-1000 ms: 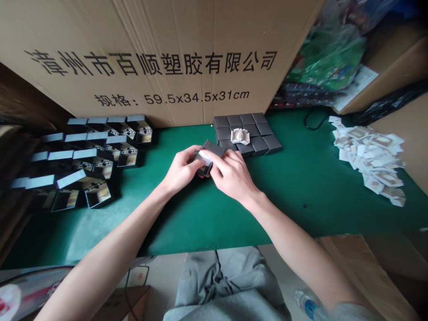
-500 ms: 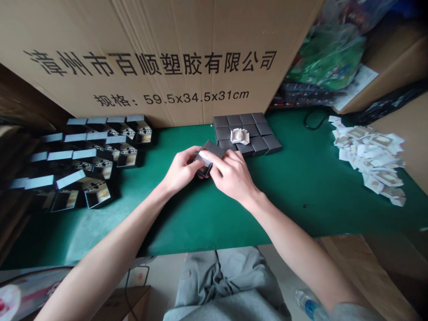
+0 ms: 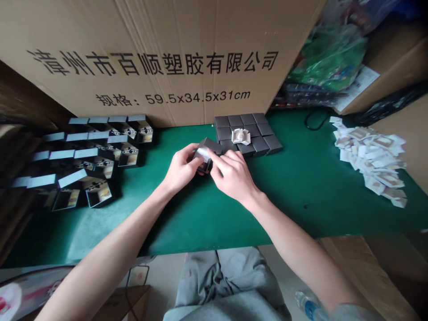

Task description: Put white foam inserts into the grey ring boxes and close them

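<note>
Small dark box point(image 3: 214, 144): lay between the two hands, near the middle of the green table point(image 3: 284, 196); its lid stood open on the far side. Whether its base touched the table could not be told.
White piece point(image 3: 204, 153): lay at the opening of the small dark box, directly between the left thumb and the right index finger; its long axis could not be told.
Left hand point(image 3: 181, 170): gripped the left side of the small dark box, fingers closed around it, thumb over the near edge.
Right hand point(image 3: 235, 174): reached in from the right, index finger extended to the white piece, other fingers curled; whether they gripped the box was hidden. Both hands were about equally near.
Closed dark boxes point(image 3: 254, 118): formed a block just beyond the right hand, with folded white pieces point(image 3: 241, 136) on top.
Open boxes point(image 3: 99, 194): stood in rows at left.
White pile point(image 3: 372, 154): lay at far right, well apart from both hands.
</note>
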Action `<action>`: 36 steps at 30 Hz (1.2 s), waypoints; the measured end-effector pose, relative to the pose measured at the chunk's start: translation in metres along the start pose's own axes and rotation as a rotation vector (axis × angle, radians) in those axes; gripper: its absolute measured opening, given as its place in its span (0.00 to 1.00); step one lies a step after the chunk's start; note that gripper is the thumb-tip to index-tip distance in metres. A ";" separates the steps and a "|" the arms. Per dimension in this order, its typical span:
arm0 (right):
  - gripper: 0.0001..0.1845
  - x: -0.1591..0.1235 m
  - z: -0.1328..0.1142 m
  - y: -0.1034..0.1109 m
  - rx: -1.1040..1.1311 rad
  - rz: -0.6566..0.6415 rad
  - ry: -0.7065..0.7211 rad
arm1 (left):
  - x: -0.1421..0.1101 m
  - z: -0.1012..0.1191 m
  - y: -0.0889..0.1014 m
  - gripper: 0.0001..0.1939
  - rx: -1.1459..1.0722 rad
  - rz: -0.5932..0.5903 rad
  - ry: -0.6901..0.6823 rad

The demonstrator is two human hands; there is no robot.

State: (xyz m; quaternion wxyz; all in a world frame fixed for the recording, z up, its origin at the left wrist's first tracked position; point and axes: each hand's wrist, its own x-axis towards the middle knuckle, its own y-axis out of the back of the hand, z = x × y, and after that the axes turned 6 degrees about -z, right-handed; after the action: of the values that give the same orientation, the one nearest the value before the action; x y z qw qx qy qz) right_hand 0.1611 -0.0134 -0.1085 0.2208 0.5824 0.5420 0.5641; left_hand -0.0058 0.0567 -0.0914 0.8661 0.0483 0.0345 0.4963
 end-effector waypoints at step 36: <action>0.25 0.001 -0.001 0.000 -0.029 -0.017 -0.008 | 0.000 -0.004 -0.001 0.16 -0.031 -0.001 0.033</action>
State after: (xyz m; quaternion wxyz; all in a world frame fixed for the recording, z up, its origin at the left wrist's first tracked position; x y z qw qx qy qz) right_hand 0.1598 -0.0136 -0.1075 0.2360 0.5767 0.5380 0.5677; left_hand -0.0057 0.0567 -0.0958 0.8664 0.0267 0.0411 0.4970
